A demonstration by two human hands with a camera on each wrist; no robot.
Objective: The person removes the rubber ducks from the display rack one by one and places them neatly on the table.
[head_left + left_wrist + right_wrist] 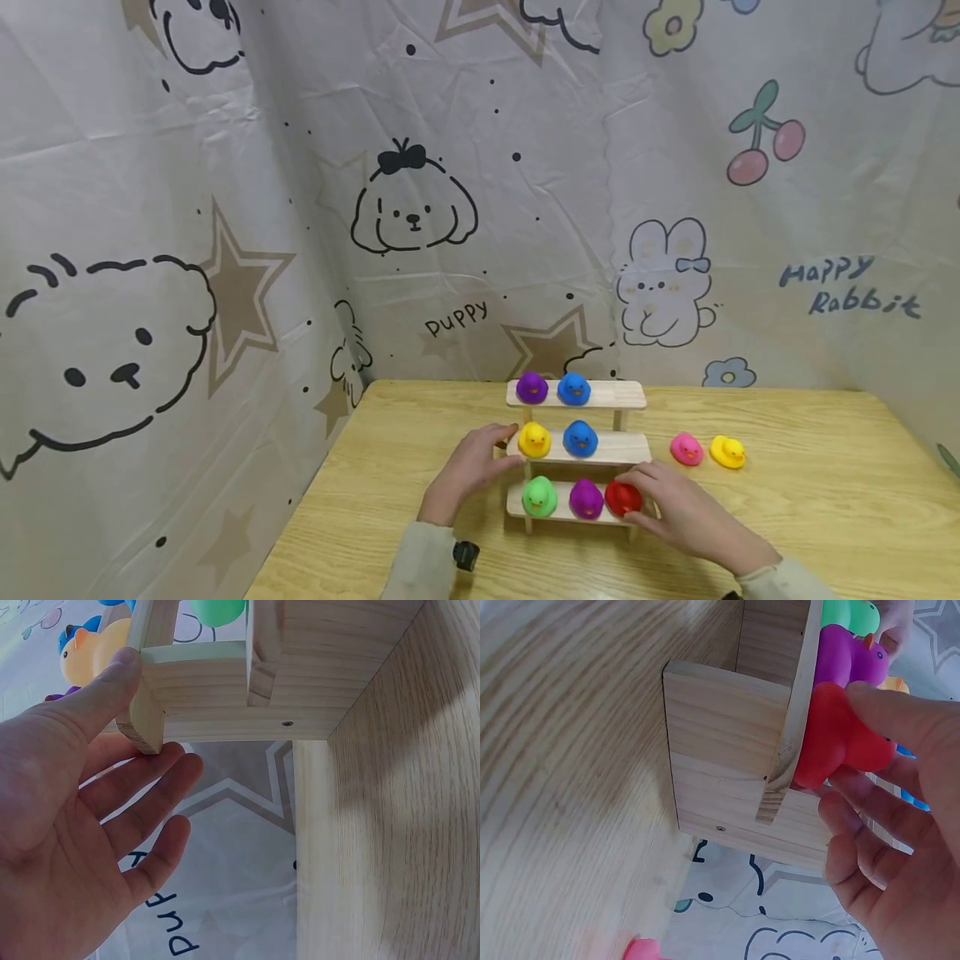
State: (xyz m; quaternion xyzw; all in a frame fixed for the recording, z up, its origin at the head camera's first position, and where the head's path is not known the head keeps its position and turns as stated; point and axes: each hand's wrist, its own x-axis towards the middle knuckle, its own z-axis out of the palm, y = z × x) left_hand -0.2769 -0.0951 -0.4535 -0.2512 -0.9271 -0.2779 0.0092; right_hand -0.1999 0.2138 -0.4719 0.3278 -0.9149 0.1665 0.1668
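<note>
A red rubber duck [840, 739] sits at the right end of the bottom step of a three-tier wooden stand [637, 394]. My right hand [686, 510] pinches it between thumb and fingers. At the stand's left side, my left hand [474, 463] grips the end of the middle step, thumb on one face and fingers behind, as the left wrist view shows. A purple duck [587, 498] and a green duck [539, 497] share the bottom step with the red one. On the middle step sit a yellow duck [535, 440] and a blue duck [581, 438].
The top step carries another purple duck [532, 388] and another blue duck [573, 389]. Right of the stand, a pink duck [686, 449] and a second yellow duck [727, 452] rest on the wooden table [825, 500]. A printed curtain [300, 167] hangs behind.
</note>
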